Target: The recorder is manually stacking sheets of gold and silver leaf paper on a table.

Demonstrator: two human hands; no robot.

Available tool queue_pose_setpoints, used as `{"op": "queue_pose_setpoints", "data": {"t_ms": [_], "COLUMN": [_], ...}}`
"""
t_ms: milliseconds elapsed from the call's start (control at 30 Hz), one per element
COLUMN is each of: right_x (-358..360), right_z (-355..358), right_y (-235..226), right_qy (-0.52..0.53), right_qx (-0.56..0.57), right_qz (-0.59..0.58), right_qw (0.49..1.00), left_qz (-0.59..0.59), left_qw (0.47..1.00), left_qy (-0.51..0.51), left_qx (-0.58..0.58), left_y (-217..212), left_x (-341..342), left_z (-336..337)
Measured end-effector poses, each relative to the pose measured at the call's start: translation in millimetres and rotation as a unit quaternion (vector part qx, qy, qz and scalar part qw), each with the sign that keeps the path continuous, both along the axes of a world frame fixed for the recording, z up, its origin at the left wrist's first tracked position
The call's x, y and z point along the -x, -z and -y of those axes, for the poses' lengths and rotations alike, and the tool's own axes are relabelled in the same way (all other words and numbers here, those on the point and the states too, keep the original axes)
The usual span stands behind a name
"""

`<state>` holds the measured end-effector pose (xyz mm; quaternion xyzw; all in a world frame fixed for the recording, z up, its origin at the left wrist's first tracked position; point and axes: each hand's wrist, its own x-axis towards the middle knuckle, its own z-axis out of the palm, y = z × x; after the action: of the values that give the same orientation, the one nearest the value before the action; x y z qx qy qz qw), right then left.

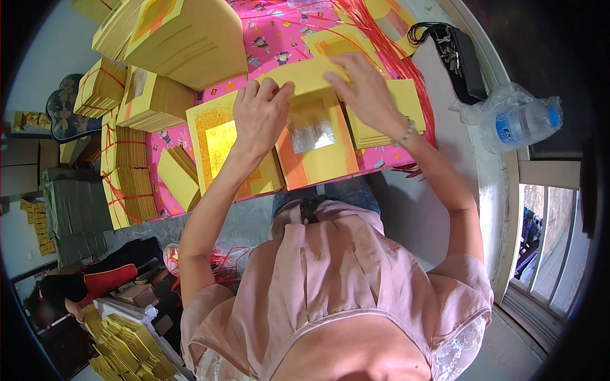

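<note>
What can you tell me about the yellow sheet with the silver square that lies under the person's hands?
The yellow sheet looks like thin paper, with an orange band along its left edge and a shiny, crinkled silver foil square near its middle. It lies flat on top of a pile on the pink patterned table cover, beside a sheet with a gold square. Its far edge is folded over, and the left hand and right hand both press on that fold.

Plastic water bottle (522,122), black charger (459,58)
</note>
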<state>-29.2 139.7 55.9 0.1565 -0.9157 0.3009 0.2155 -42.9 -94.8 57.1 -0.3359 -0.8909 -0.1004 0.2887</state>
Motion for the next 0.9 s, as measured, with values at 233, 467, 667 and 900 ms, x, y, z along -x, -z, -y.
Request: {"op": "queue_pose_setpoints", "data": {"t_ms": [233, 467, 667, 900], "right_x": [-26, -68, -76, -82], "right_z": [-59, -119, -139, -144], "right_y": [-10, 11, 48, 76], "right_qy": [-0.005, -0.003, 0.020, 0.042], "right_qx": [0.414, 0.484, 0.471, 0.427], "right_qz": [0.292, 0.250, 0.249, 0.261], "right_qw": [0.862, 0.838, 0.846, 0.865], "left_qz": [-0.079, 0.076, 0.176, 0.217], "left_qw": [0.984, 0.953, 0.927, 0.913], "left_qy": [0.146, 0.287, 0.331, 0.344], "left_qx": [-0.071, -0.058, 0.019, 0.030], "left_y": [-23, 13, 35, 54], "left_x": [-15, -21, -15, -12], "left_z": [-49, -86, -96, -95]}}
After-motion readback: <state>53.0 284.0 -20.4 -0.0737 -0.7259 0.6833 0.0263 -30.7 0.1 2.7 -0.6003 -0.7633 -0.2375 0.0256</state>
